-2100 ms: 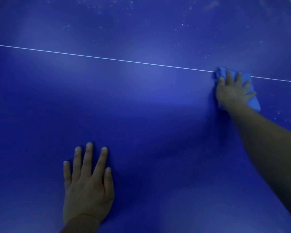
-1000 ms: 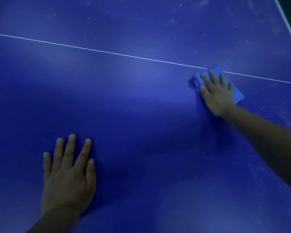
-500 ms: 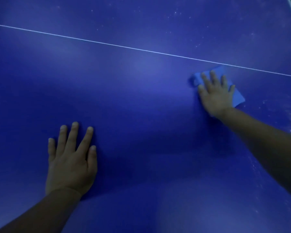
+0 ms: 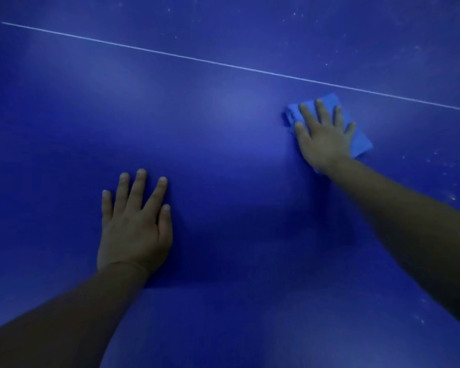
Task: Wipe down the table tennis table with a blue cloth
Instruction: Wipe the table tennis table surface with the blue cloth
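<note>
The right hand [image 4: 323, 138] is pressing straight, spread fingers [image 4: 320, 110] flat onto the blue cloth [image 4: 361, 140] at two o'clock, pinning it to the surface [image 4: 223, 128] just below the white line [image 4: 170, 53]. The cloth is looking soft, light and folded, likely best handled under a flat palm. The left hand [image 4: 134, 229] is resting open at seven o'clock, well apart. Pale specks [image 4: 441, 166] are lying at three o'clock; nothing is blocking the way.
</note>
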A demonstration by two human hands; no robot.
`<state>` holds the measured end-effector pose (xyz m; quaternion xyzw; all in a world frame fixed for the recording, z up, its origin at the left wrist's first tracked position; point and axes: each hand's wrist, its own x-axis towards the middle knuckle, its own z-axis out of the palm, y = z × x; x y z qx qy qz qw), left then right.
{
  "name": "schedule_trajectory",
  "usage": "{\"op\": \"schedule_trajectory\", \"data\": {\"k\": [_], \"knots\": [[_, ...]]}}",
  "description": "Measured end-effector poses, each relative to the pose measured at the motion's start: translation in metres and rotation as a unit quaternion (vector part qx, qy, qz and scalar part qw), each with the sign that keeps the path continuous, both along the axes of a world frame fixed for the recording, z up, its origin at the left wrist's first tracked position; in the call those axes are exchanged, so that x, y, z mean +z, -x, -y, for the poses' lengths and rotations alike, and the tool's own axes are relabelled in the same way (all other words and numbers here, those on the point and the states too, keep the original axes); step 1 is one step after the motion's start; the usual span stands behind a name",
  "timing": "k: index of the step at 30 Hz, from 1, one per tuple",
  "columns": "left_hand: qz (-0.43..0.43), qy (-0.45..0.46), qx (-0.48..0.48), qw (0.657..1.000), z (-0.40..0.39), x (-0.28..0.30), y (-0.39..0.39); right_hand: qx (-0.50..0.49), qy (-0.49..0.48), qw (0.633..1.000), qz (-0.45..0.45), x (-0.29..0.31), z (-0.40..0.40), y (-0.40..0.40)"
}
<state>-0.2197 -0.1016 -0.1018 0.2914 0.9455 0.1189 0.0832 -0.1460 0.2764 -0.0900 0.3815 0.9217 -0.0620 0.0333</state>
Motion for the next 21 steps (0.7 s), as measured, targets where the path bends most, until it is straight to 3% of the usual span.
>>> {"op": "schedule_trajectory", "data": {"k": [1,3,6,8,10,12,15,17,19,21], "knots": [[0.001,-0.006,-0.002,1.0,0.0,0.0,0.0,0.025,-0.005,1.0,0.006,-0.004,0.018,0.007],[0.006,-0.021,-0.004,1.0,0.0,-0.001,0.0,0.169,-0.049,0.984,-0.01,-0.014,0.083,-0.005],[0.009,-0.041,0.0,0.999,0.003,-0.002,0.001,0.429,-0.092,0.898,-0.032,-0.023,0.19,-0.073],[0.005,-0.042,-0.004,0.999,0.004,-0.003,0.003,0.507,-0.101,0.856,-0.018,-0.023,0.219,-0.123],[0.008,-0.037,-0.012,0.999,0.004,-0.003,0.004,0.539,-0.102,0.836,0.012,-0.021,0.22,-0.155],[0.012,-0.035,-0.018,0.999,0.006,-0.003,0.005,0.474,-0.076,0.877,0.014,-0.021,0.192,-0.158],[0.026,-0.046,-0.031,0.998,0.008,-0.002,0.008,0.15,-0.066,0.986,-0.009,-0.012,0.103,-0.145],[0.044,-0.065,-0.048,0.996,0.012,-0.002,0.008,-0.029,-0.005,1.0,0.007,-0.003,0.074,-0.144],[0.063,-0.102,-0.072,0.99,0.021,0.0,0.005,-0.019,-0.021,1.0,-0.002,-0.009,0.108,-0.163],[0.068,-0.134,-0.086,0.985,0.039,0.004,-0.008,0.099,-0.05,0.994,-0.023,-0.015,0.186,-0.203]]}}
